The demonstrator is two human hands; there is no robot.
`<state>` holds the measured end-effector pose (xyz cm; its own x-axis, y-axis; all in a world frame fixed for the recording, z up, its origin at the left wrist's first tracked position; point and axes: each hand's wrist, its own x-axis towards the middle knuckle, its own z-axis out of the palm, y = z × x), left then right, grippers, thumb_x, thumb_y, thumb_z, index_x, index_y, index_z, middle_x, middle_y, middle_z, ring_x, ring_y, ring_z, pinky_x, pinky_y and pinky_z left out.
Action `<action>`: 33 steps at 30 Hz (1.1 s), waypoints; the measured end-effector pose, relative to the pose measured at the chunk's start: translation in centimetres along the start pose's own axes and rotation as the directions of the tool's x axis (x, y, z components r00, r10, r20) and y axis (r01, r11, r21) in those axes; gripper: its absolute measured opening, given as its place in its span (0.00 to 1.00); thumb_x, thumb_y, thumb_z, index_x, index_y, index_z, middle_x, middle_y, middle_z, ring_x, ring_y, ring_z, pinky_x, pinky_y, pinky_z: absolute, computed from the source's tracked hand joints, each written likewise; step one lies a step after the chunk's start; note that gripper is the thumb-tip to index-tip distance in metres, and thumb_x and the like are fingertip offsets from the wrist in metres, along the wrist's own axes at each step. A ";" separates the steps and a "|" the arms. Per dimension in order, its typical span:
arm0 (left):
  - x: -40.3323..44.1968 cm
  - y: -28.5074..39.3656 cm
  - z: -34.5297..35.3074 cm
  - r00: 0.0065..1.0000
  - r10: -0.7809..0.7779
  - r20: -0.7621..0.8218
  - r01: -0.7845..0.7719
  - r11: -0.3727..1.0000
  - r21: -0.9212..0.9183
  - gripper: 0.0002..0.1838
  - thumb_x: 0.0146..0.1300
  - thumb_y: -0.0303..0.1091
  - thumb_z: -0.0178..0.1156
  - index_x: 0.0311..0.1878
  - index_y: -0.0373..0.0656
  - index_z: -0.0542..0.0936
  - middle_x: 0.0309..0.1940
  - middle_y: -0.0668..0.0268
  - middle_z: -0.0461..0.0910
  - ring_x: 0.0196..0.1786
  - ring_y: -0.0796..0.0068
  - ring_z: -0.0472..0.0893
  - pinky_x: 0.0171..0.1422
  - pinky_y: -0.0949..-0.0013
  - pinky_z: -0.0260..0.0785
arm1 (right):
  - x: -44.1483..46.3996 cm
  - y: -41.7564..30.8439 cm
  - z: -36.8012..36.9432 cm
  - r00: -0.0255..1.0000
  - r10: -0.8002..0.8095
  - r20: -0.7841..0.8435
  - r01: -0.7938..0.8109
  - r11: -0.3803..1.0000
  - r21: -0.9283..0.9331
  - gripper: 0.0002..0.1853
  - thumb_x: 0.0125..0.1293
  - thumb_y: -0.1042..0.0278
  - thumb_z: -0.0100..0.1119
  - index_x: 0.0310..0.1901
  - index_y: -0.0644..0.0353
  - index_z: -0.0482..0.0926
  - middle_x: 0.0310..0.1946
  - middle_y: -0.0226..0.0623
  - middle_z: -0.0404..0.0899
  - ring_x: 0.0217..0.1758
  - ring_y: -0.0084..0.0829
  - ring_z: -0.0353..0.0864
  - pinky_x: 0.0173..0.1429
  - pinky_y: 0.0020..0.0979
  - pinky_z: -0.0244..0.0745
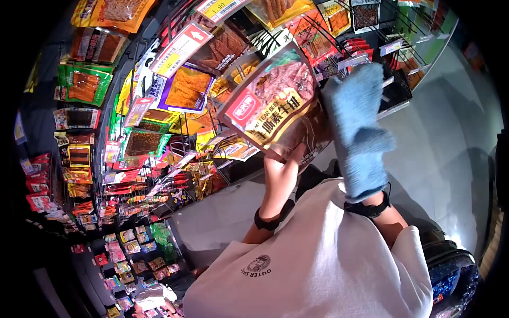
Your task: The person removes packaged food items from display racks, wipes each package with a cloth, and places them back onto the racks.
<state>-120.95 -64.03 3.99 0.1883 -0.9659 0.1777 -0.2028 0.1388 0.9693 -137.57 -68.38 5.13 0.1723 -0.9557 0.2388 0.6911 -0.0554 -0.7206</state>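
Note:
My bare left hand (282, 177) pinches the lower edge of a brown snack bag (283, 98), with the thumb on its front. The bag is tilted and shows a picture of meat and a yellow label. Just right of it, my right hand (359, 132) is inside a fuzzy blue mitt, its outline stretched upward and its thumb sticking out to the right. The mitt lies close beside the bag's right edge; whether they touch is unclear. The single fingers are hidden inside the mitt. Dark bands circle both wrists.
Hanging racks hold many snack packets (82, 85) on the left and across the top, with price tags (180, 50) on the hooks. Grey floor (440, 138) shows at right. At the lower left, another person (154, 298) is near a low display. A dark bin-like container (450, 270) stands lower right.

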 end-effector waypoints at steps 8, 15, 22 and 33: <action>-4.5 -1.7 0.2 0.966 0.028 0.258 -0.010 0.998 -0.069 0.27 0.74 0.37 0.50 0.71 0.39 0.58 0.68 0.58 0.66 0.67 0.63 0.68 0.72 0.60 0.59 | 0.2 5.9 1.5 0.923 -0.172 0.344 0.360 0.696 -0.621 0.35 0.52 0.60 0.66 0.62 0.65 0.70 0.59 0.52 0.67 0.65 0.57 0.62 0.71 0.49 0.54; -2.1 -1.3 -0.3 0.955 0.272 -0.118 -0.237 0.940 0.247 0.21 0.62 0.23 0.61 0.59 0.30 0.74 0.55 0.55 0.78 0.57 0.61 0.79 0.63 0.62 0.68 | 2.4 5.7 2.6 0.958 -0.032 0.284 0.205 0.769 -0.605 0.42 0.54 0.60 0.67 0.69 0.65 0.61 0.68 0.55 0.60 0.73 0.57 0.55 0.76 0.47 0.50; -1.7 -4.4 -1.9 0.997 0.017 -0.071 -0.022 0.997 -0.077 0.29 0.65 0.34 0.62 0.66 0.33 0.66 0.64 0.55 0.70 0.66 0.62 0.69 0.69 0.60 0.62 | 3.6 9.1 4.6 0.878 -0.070 0.474 0.418 0.594 -0.687 0.33 0.52 0.69 0.59 0.62 0.71 0.66 0.62 0.63 0.61 0.69 0.55 0.59 0.73 0.43 0.54; 2.7 1.6 -10.4 0.999 0.002 -0.046 -0.009 0.988 -0.156 0.14 0.67 0.27 0.59 0.53 0.31 0.79 0.45 0.62 0.84 0.48 0.79 0.80 0.54 0.73 0.70 | 6.8 4.4 6.0 0.934 0.217 0.284 0.260 0.135 -0.956 0.46 0.37 0.62 0.78 0.58 0.65 0.63 0.49 0.53 0.75 0.54 0.60 0.72 0.58 0.46 0.70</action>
<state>-110.74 -64.13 7.75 0.2324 -0.9544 0.1872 -0.0521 0.1799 0.9823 -129.12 -73.38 7.46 0.5101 -0.8224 0.2520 -0.5328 -0.5321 -0.6581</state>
